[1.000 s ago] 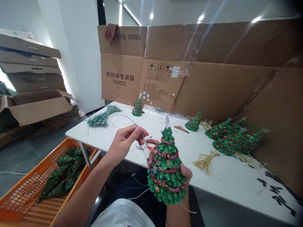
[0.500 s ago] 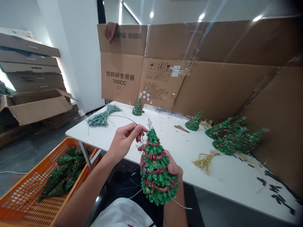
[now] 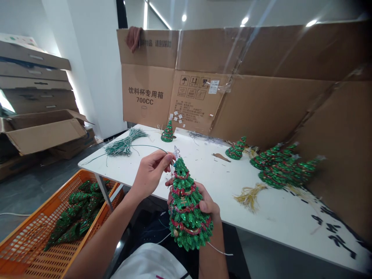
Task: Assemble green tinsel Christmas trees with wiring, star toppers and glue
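A small green Christmas tree with red garlands and a clear star on top tilts in front of me. My right hand is closed around its side and back; some of those fingers are hidden behind the tree. Beside the treetop, my left hand pinches a thin dark green wire between thumb and fingers. One part of the wire arcs back toward the bundle on the table, another hangs below the fingers. A white cord trails from under the tree's base.
A bundle of green wires lies on the white table, with a small tree behind. More trees and yellow cords are at right. An orange crate holds trees at left. Cardboard walls the back.
My left hand and the tree in my right hand have shifted slightly left in view. The left hand's fingers are closer to the treetop. The camera view has turned a little.
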### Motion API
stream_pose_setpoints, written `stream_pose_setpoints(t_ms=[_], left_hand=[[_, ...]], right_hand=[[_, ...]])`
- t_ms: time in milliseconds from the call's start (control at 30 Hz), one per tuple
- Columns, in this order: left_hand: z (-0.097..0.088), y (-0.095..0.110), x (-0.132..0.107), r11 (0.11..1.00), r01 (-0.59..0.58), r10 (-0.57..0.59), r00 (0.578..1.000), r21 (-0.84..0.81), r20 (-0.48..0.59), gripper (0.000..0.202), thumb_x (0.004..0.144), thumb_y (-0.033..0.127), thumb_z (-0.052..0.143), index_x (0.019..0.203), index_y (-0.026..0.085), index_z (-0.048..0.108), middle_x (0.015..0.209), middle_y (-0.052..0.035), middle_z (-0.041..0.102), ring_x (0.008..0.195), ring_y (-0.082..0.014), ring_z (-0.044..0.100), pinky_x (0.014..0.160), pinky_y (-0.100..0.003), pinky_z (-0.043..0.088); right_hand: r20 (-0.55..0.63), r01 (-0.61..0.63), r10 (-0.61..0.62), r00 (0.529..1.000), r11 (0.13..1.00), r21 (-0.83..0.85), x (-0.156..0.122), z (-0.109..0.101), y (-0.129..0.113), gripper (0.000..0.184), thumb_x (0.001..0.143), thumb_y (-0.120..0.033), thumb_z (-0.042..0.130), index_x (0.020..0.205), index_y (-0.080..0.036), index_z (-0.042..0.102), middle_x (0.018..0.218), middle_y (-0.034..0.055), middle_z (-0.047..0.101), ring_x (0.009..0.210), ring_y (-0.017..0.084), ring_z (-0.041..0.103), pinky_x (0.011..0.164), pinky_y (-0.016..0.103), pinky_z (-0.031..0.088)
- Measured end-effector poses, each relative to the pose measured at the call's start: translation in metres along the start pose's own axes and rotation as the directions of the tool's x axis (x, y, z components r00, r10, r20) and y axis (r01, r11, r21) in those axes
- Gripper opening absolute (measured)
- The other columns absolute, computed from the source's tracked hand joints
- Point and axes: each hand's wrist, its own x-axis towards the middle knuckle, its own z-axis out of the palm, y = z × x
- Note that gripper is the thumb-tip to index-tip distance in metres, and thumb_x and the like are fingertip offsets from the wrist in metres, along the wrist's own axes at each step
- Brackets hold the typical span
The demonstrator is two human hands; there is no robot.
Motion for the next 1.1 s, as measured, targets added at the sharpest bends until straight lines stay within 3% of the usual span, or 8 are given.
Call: stream_pose_setpoints(t_ms=[200, 600, 733, 1100], left_hand=[[-0.003, 0.003, 0.002, 0.999, 0.039, -0.038, 0.999, -0.028, 0.032, 0.051, 0.098, 0.064, 0.07, 0.076, 0.018, 0.072, 0.073, -0.0018, 0.063, 0.067, -0.0136, 0.058, 0.066, -0.025, 0.052], [-0.009, -0.005, 0.003, 0.997, 0.072, -0.07, 0.995, -0.037, 0.066, 0.041, 0.105, 0.052, 0.066, 0.087, 0.018, 0.08, 0.075, -0.0013, 0.066, 0.069, -0.0124, 0.06, 0.07, -0.025, 0.052], [-0.01, -0.007, 0.003, 0.996, 0.081, -0.079, 0.995, -0.037, 0.065, 0.037, 0.106, 0.05, 0.066, 0.091, 0.019, 0.081, 0.075, -0.0001, 0.066, 0.07, -0.0116, 0.062, 0.071, -0.024, 0.053], [-0.01, -0.008, 0.004, 0.978, 0.168, -0.153, 0.98, -0.121, 0.126, 0.039, 0.106, 0.053, 0.065, 0.096, 0.017, 0.075, 0.072, 0.0, 0.071, 0.063, -0.0119, 0.068, 0.065, -0.024, 0.056]], right_hand=[[-0.055, -0.021, 0.021, 0.998, 1.0, 0.008, -0.001, -0.002, 0.001, 0.074, 0.063, -0.052, 0.096, 0.124, -0.016, 0.077, 0.105, 0.0146, 0.081, 0.098, 0.037, 0.078, 0.082, 0.05, 0.066], [-0.001, -0.007, 0.007, 1.0, 1.0, -0.009, 0.0, 0.003, -0.004, 0.073, 0.066, -0.051, 0.095, 0.128, -0.016, 0.077, 0.106, 0.0138, 0.081, 0.099, 0.036, 0.078, 0.086, 0.05, 0.066], [-0.038, -0.018, 0.018, 0.999, 1.0, 0.005, -0.002, 0.004, -0.006, 0.068, 0.068, -0.048, 0.095, 0.127, -0.018, 0.077, 0.107, 0.0138, 0.082, 0.099, 0.035, 0.078, 0.087, 0.049, 0.066], [-0.062, -0.01, 0.01, 0.998, 1.0, -0.009, -0.001, 0.002, -0.006, 0.067, 0.068, -0.047, 0.095, 0.126, -0.019, 0.079, 0.106, 0.0118, 0.083, 0.098, 0.034, 0.079, 0.088, 0.046, 0.065]])
